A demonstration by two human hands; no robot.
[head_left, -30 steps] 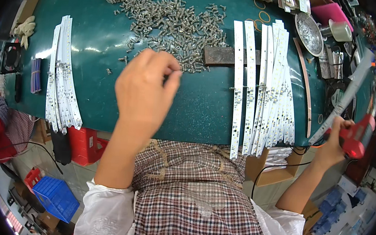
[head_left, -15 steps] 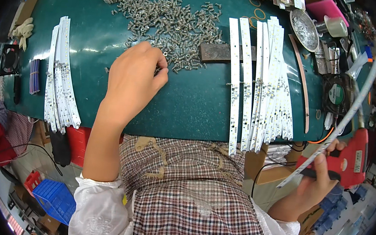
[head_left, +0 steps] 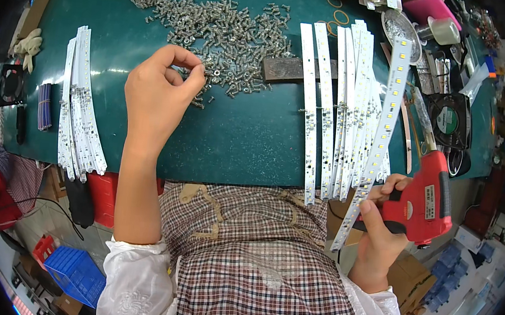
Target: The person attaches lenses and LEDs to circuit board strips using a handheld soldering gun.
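Note:
My left hand (head_left: 160, 91) is over the green table, thumb and forefinger pinched together at the near edge of a heap of small metal screw-like pieces (head_left: 216, 29). Whatever sits between those fingertips is too small to make out. In my right hand (head_left: 378, 239), beyond the table's front edge, are a white LED strip (head_left: 382, 136) and a red pistol-shaped tool (head_left: 429, 199). The strip stands nearly upright, its chip side showing, with its lower part by my thumb. Behind it, a fan of white LED strips (head_left: 345, 112) lies on the right of the table.
More LED strips (head_left: 78, 104) lie at the left, beside a bundle of purple rods (head_left: 45, 106) and a small black fan (head_left: 11, 84). A dark metal bar (head_left: 285, 70) touches the heap. Another fan (head_left: 449, 120) and an oval metal dish (head_left: 393, 25) stand at the right.
My right hand has moved left and inward with the LED strip and the red tool, turning the strip's chip side into view. My left hand has shifted slightly left, its pinch now visible.

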